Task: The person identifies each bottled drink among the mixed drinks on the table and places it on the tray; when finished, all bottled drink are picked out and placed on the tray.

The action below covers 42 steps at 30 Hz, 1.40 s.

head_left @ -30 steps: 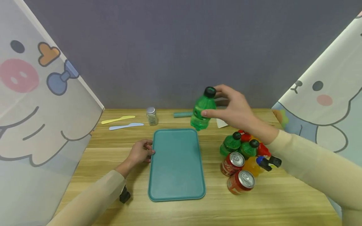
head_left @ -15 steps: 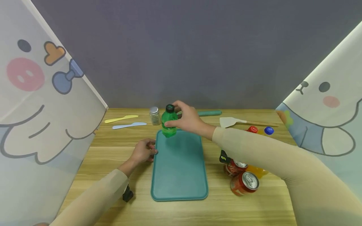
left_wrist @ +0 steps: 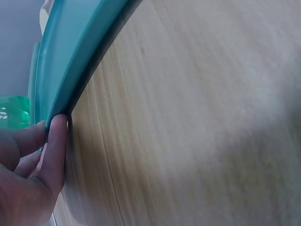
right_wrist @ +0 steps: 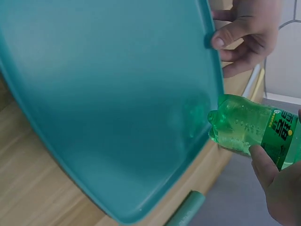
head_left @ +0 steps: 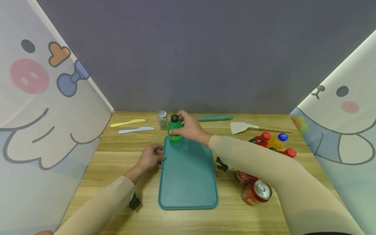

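Note:
My right hand (head_left: 191, 128) grips a green soda bottle (head_left: 174, 125) with a black cap, thumb on the near side. The bottle stands upright over the far left corner of a teal tray (head_left: 189, 176). In the right wrist view the bottle's base (right_wrist: 223, 123) is close to the tray's rim; whether it touches the tray I cannot tell. At the tray's left edge my left hand (head_left: 150, 156) pinches the rim. The left wrist view has its fingers (left_wrist: 57, 150) against the tray's edge (left_wrist: 84, 44).
Behind the tray are a glass jar (head_left: 162, 120) and a teal rod (head_left: 215, 117). Yellow (head_left: 127, 123) and blue (head_left: 136, 130) plastic knives lie left, a spatula (head_left: 241, 127) right. A red can (head_left: 256, 192) and several bottles (head_left: 283, 137) stand right, partly behind my sleeve.
My right hand has carried the green bottle leftward from right of the tray and lowered it at the tray's far left corner. The left hand has kept its place on the rim.

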Tool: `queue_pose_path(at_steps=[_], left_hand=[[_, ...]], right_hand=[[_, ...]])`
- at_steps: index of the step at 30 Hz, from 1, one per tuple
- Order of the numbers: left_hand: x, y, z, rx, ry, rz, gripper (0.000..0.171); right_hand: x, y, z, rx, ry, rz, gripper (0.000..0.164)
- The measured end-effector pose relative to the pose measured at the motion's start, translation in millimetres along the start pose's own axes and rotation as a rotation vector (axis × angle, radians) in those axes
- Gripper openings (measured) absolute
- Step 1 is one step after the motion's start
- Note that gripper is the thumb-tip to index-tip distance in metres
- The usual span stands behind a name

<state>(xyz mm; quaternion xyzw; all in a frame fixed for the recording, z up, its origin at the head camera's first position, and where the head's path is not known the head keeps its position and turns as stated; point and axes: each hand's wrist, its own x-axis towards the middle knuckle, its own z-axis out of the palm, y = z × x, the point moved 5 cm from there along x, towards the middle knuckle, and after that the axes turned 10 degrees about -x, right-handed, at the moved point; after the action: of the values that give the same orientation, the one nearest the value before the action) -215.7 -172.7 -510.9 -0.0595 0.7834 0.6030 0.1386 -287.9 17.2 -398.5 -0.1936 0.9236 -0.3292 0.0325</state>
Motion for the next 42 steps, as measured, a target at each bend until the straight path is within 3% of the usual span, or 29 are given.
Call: queue_pose_path(at_steps=[11, 25, 33, 42], left_hand=[[-0.8, -1.2, -0.3, -0.014, 0.010, -0.008, 0.046], [-1.1, 1.9, -0.9, -0.007, 0.006, -0.016, 0.046], [-2.4, 0.2, 0.3, -0.013, 0.006, -0.030, 0.047], [-1.8, -2.2, -1.0, -0.017, 0.014, -0.017, 0.047]], right_hand=[[0, 3, 23, 0.012, -0.036, 0.017, 0.063], [2, 6, 29, 0.110, -0.032, -0.012, 0.062], [-1, 9, 31, 0.148, -0.106, -0.028, 0.065], [0, -2, 10, -0.014, -0.274, -0.062, 0.074]])
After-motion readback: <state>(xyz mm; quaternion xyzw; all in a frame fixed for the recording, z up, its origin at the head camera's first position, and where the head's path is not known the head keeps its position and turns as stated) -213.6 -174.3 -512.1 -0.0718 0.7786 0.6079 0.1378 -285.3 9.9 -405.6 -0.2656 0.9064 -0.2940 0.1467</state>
